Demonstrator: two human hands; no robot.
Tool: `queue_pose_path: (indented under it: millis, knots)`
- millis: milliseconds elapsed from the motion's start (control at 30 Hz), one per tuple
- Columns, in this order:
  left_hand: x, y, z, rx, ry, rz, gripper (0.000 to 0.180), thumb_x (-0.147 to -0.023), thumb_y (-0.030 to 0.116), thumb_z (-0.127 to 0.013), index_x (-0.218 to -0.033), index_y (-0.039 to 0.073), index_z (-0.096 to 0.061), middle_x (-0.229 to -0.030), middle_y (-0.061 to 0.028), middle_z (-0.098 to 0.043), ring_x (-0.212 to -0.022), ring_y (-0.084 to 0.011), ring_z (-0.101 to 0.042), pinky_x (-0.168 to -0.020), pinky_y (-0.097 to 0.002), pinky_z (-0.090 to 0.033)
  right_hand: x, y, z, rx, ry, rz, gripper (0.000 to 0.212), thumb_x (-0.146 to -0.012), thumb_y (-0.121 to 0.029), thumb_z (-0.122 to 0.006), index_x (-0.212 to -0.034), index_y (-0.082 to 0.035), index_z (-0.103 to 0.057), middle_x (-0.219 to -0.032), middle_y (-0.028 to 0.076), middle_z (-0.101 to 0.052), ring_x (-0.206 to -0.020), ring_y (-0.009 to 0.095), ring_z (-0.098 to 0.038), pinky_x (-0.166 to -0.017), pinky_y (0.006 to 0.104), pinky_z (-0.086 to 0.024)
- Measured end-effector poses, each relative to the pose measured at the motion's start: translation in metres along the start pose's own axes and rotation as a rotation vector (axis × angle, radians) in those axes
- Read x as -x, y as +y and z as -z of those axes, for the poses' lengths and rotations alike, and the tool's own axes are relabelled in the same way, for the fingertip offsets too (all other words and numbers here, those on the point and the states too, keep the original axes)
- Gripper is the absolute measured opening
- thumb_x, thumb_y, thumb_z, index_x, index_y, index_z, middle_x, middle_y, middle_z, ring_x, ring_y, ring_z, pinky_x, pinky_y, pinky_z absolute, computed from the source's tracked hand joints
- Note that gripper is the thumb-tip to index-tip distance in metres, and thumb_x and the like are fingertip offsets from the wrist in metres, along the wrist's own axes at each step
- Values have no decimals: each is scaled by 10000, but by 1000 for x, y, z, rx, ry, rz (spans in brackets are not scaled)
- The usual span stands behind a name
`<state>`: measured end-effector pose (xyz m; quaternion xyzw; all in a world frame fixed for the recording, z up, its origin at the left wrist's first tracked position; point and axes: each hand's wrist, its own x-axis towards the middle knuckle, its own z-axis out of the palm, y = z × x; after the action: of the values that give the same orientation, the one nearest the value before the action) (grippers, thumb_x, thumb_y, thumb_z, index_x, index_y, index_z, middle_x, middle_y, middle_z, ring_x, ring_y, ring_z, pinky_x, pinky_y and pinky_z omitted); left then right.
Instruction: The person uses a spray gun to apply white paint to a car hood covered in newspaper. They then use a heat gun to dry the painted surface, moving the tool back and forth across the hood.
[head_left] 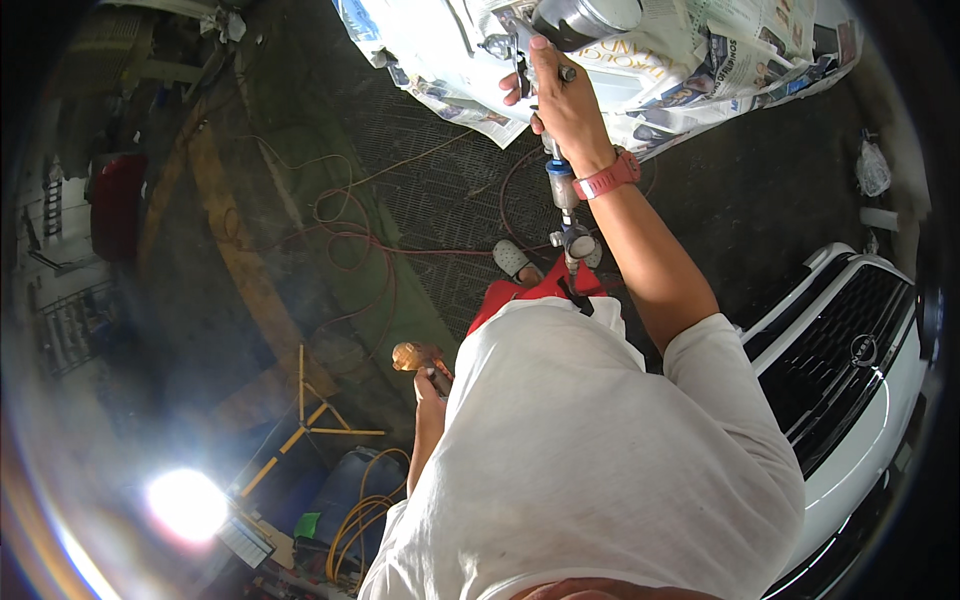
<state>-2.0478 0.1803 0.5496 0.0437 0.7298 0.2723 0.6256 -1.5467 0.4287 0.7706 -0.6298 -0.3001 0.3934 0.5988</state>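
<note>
Head view: far side, the right hand grips a spray gun by its handle, likely for control beside newspaper; nearer, the left hand holds a copper-coloured object (kind unclear).

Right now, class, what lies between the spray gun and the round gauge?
A blue-collared cylinder lies between spray gun and gauge in the head view.
</note>
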Motion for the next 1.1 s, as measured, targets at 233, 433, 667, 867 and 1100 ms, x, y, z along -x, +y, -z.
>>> queue_pose_path:
  millis: [233,433,667,867,1100]
  knots:
    - [5,27,-20,-32,36,91,206,-854,240,-493,-879,59,-589,-762,-87,-593,-675,-254,-580,-649,-418,-531,-6,25,-1,114,38,-66,748,-1021,-674,-473,-1316,-9,-648,-869,118,-742,-731,148,-740,-429,246,-478]
    - [-28,29,-6,0,-44,176,226,-872,248,-480,-916,62,-600,-784,-78,-600,-693,-251,-584,-667,-418,-534,-5,19,-8,114,61,-88,713,-1033,-654,-469,-1220,2,-677,-797,97,-727,-649,140,-712,-421,245,-477]
    - [-89,40,21,34,-83,329,222,-859,234,-495,-969,66,-591,-820,-72,-592,-726,-243,-579,-672,-436,-522,20,33,39,147,170,-151,688,-1038,-661,-453,-1235,-30,-644,-821,74,-717,-685,105,-680,-420,205,-431]
    - [-95,66,-4,-19,-142,284,212,-847,233,-503,-963,78,-591,-827,-60,-588,-734,-238,-572,-667,-421,-513,53,27,99,176,340,-210,625,-1066,-608,-433,-1126,-34,-674,-822,66,-725,-726,111,-688,-440,227,-418]
    - [-95,60,-15,-59,-154,240,221,-835,227,-520,-970,72,-600,-821,-69,-595,-719,-239,-585,-661,-420,-527,81,29,156,152,526,-198,649,-1070,-595,-433,-1245,-10,-652,-843,75,-727,-713,125,-699,-442,233,-461]
